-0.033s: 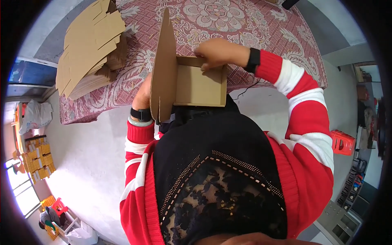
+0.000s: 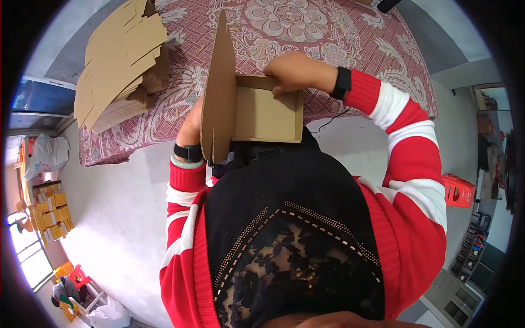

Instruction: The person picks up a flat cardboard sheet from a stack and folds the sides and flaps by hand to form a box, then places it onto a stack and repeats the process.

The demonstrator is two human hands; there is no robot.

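Observation:
A brown cardboard box (image 2: 268, 116) rests at the table's near edge, close in front of me. Its tall lid flap (image 2: 219, 93) stands up along the left side. At the box's far right corner is my right hand (image 2: 298, 71), closed over the far wall with a digit inside and the other fingers beyond it. My left hand (image 2: 191, 126) is at the outer left face of the lid, which hides its fingers. Inside the box only the bare cardboard bottom shows.
A stack of flat cardboard blanks (image 2: 120, 65) lies at the table's left. Patterned reddish cloth (image 2: 377, 54) covers the table. A thin black cable (image 2: 331, 119) hangs by its near edge. A red plastic stool (image 2: 458, 190) stands on the floor to the right.
My right hand has shifted very slightly to the right at the box's far wall. The box and my left hand look almost unmoved.

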